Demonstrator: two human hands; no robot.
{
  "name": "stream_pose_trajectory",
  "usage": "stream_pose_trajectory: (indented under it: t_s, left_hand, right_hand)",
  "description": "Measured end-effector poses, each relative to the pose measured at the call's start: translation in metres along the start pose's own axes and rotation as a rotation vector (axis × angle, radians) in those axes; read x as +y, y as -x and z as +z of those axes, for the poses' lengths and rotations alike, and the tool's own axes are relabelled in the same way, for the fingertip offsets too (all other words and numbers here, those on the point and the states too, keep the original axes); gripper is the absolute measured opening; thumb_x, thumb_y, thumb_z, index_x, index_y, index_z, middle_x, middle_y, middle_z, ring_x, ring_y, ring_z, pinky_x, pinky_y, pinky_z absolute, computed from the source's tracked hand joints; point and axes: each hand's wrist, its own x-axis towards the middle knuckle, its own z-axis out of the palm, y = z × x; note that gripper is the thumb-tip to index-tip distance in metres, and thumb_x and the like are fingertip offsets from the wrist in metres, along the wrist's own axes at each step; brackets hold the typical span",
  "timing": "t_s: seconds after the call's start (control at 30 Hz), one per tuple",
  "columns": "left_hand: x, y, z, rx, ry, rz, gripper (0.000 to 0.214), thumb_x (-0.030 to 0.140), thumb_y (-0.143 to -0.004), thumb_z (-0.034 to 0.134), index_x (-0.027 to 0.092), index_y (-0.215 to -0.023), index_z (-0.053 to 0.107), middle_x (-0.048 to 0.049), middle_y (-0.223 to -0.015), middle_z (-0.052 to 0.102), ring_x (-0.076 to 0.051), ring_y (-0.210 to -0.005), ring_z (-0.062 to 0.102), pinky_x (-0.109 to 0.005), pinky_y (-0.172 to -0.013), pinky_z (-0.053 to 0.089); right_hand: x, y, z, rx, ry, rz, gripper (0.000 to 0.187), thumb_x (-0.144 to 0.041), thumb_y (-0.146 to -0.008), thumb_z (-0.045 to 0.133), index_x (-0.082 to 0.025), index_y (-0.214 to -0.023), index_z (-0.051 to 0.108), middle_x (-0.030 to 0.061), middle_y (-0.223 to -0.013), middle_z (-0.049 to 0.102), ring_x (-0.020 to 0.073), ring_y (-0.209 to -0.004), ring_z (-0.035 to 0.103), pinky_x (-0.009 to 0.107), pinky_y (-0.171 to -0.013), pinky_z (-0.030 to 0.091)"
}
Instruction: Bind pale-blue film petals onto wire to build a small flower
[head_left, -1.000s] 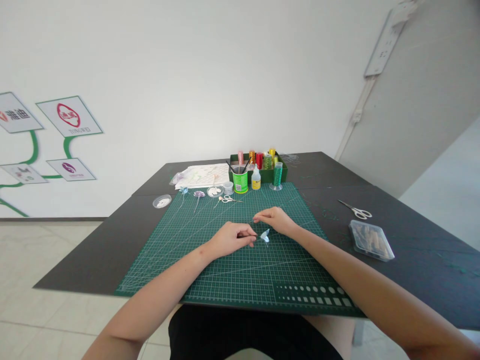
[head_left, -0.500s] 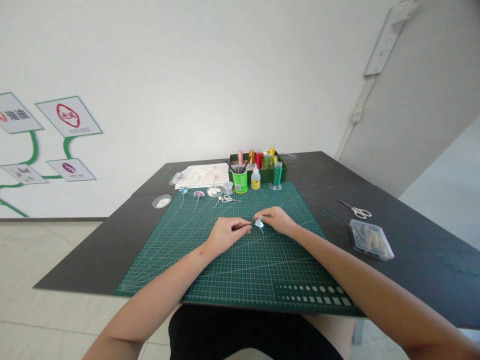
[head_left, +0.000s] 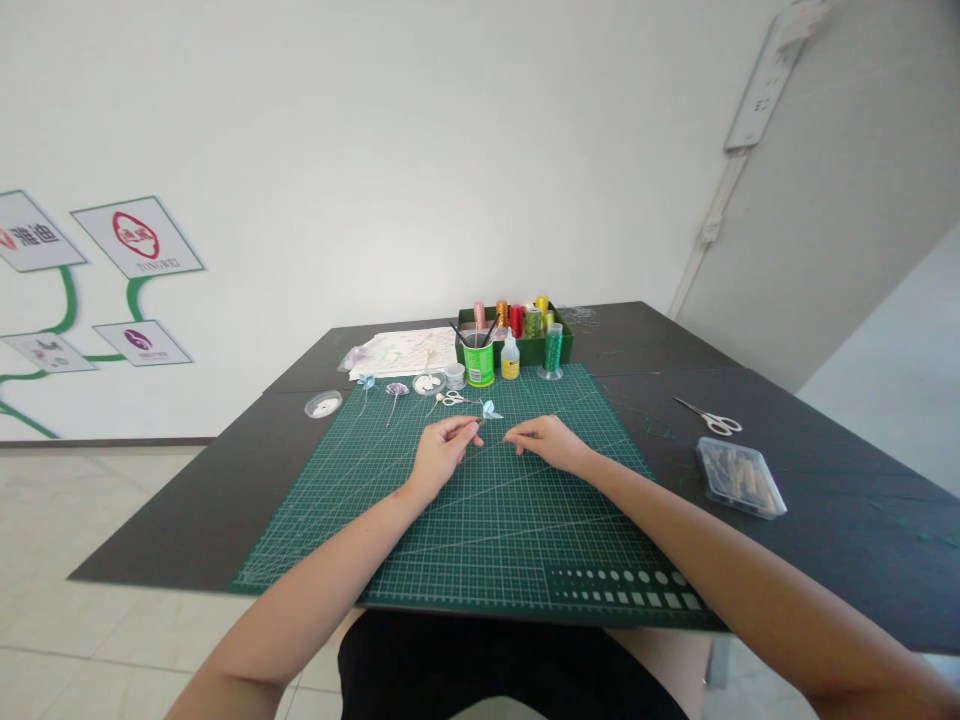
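Pinched in my left hand (head_left: 441, 452) is a small pale-blue fabric flower (head_left: 490, 411), which sticks out past the fingertips. Its stem is mostly hidden by the fingers. To the right, my right hand (head_left: 549, 442) has thumb and fingers pressed together, a short gap from the flower. Whatever the right fingertips may hold is too small to make out. Both hands are over the green cutting mat (head_left: 450, 540). White-handled scissors (head_left: 454, 398) lie just beyond my left hand.
Behind the hands stand a green can (head_left: 479, 362) of tools, a glue bottle (head_left: 510, 358), a teal thread spool (head_left: 553, 350) and a box (head_left: 517, 350) of spools. Finished-looking flowers (head_left: 397, 389) lie left. At right are larger scissors (head_left: 718, 422) and a clear plastic case (head_left: 741, 477).
The flower has moved up and left with my left hand, which has drawn away from the right hand. My right hand has shifted slightly and no longer touches the flower.
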Motion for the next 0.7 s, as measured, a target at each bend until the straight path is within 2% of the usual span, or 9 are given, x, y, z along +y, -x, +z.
stream_pose_trajectory:
  t_s: [0.17, 0.27, 0.33, 0.37, 0.47, 0.57, 0.63, 0.7]
  left_hand:
    - [0.002, -0.002, -0.002, -0.011, 0.093, -0.058, 0.036, 0.044, -0.076, 0.065, 0.012, -0.093, 0.069, 0.0, -0.061, 0.06, -0.004, -0.041, 0.035, -0.019, -0.04, 0.024]
    - [0.004, -0.002, -0.003, -0.028, 0.123, -0.083, 0.037, 0.045, -0.075, 0.067, 0.013, -0.092, 0.069, 0.0017, -0.059, 0.057, -0.003, -0.041, 0.034, -0.019, -0.04, 0.022]
    - [0.005, -0.002, -0.003, -0.039, 0.135, -0.097, 0.038, 0.046, -0.074, 0.067, 0.013, -0.092, 0.069, 0.0024, -0.059, 0.056, -0.003, -0.041, 0.033, -0.019, -0.04, 0.02]
    - [0.005, -0.002, -0.003, -0.043, 0.138, -0.101, 0.038, 0.046, -0.074, 0.068, 0.013, -0.092, 0.069, 0.0026, -0.059, 0.056, -0.003, -0.041, 0.033, -0.019, -0.04, 0.02]
    - [0.006, -0.002, -0.003, -0.047, 0.14, -0.114, 0.038, 0.046, -0.073, 0.068, 0.013, -0.092, 0.069, 0.0026, -0.058, 0.055, -0.003, -0.041, 0.033, -0.019, -0.04, 0.019]
    - [0.004, -0.003, -0.003, -0.052, 0.138, -0.129, 0.039, 0.046, -0.074, 0.068, 0.013, -0.093, 0.069, 0.0026, -0.059, 0.055, -0.002, -0.041, 0.032, -0.018, -0.04, 0.019]
    - [0.001, -0.004, -0.003, -0.057, 0.119, -0.128, 0.04, 0.046, -0.075, 0.067, 0.012, -0.095, 0.068, 0.0025, -0.059, 0.056, -0.003, -0.041, 0.033, -0.018, -0.04, 0.02]
    - [-0.004, -0.006, -0.004, -0.062, 0.073, -0.106, 0.04, 0.047, -0.076, 0.065, 0.012, -0.095, 0.068, 0.0024, -0.058, 0.056, -0.003, -0.042, 0.033, -0.018, -0.04, 0.022]
  right_hand:
    - [-0.005, 0.002, 0.0, -0.013, -0.13, 0.083, 0.023, -0.033, -0.082, 0.058, -0.018, -0.076, 0.074, 0.002, -0.068, 0.072, 0.0149, -0.063, 0.061, 0.025, -0.06, 0.042]
    - [-0.011, 0.003, 0.002, -0.039, -0.311, 0.164, 0.026, -0.035, -0.082, 0.055, -0.016, -0.078, 0.071, 0.0026, -0.069, 0.071, 0.01, -0.048, 0.049, 0.023, -0.047, 0.035]
    - [-0.013, 0.002, 0.003, 0.017, -0.384, 0.202, 0.029, -0.04, -0.084, 0.052, -0.016, -0.079, 0.067, 0.0026, -0.068, 0.07, 0.0085, -0.043, 0.042, 0.023, -0.043, 0.032]
    - [-0.013, 0.001, 0.004, 0.065, -0.4, 0.212, 0.03, -0.041, -0.085, 0.051, -0.016, -0.078, 0.065, 0.0029, -0.068, 0.07, 0.0087, -0.043, 0.043, 0.023, -0.044, 0.034]
    - [-0.008, -0.002, 0.003, 0.222, -0.382, 0.256, 0.022, -0.037, -0.085, 0.052, -0.017, -0.077, 0.058, 0.0048, -0.075, 0.071, 0.0114, -0.056, 0.055, 0.025, -0.058, 0.045]
    - [-0.005, -0.004, 0.003, 0.304, -0.375, 0.306, 0.014, -0.031, -0.085, 0.052, -0.018, -0.087, 0.058, 0.0074, -0.09, 0.072, 0.0152, -0.076, 0.064, 0.03, -0.075, 0.049]
    - [-0.008, -0.002, 0.003, 0.276, -0.459, 0.302, 0.018, -0.029, -0.086, 0.052, -0.018, -0.097, 0.06, 0.0095, -0.103, 0.071, 0.0173, -0.09, 0.066, 0.034, -0.085, 0.048]
    - [-0.017, 0.002, 0.006, 0.177, -0.617, 0.286, 0.025, -0.029, -0.086, 0.053, -0.017, -0.106, 0.062, 0.0111, -0.113, 0.068, 0.0188, -0.101, 0.064, 0.036, -0.094, 0.046]
